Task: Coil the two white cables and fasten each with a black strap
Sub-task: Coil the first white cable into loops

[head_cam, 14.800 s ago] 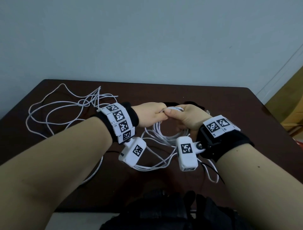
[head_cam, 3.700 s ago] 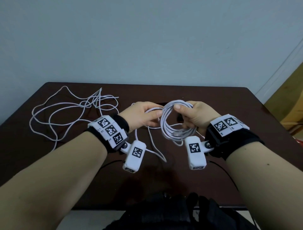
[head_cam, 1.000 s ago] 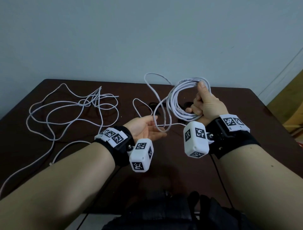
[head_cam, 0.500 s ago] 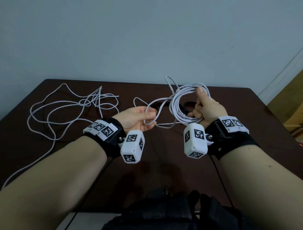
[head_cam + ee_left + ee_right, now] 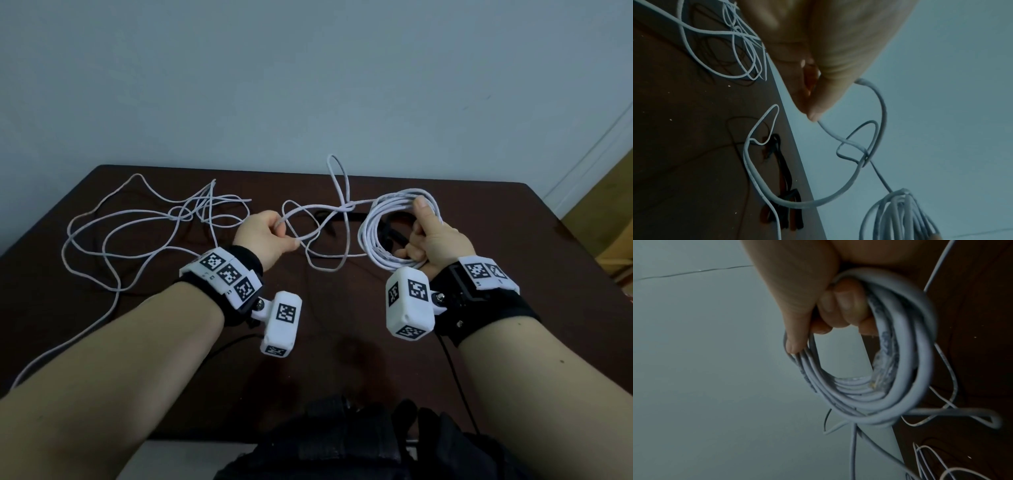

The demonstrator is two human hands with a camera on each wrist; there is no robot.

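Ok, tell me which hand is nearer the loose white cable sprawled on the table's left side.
Left. The left hand hangs just right of the loose white cable, pinching a strand; the right hand is farther right, gripping the coil.

A table (image 5: 513, 240) holds everything. A loose cable (image 5: 137, 233) sprawls on its left part. Two straps (image 5: 342, 219) lie near its far edge at centre. A coiled cable (image 5: 380, 236) sits above its right part.

The black straps (image 5: 346, 219) lie partly hidden behind cable loops; their count unclear.
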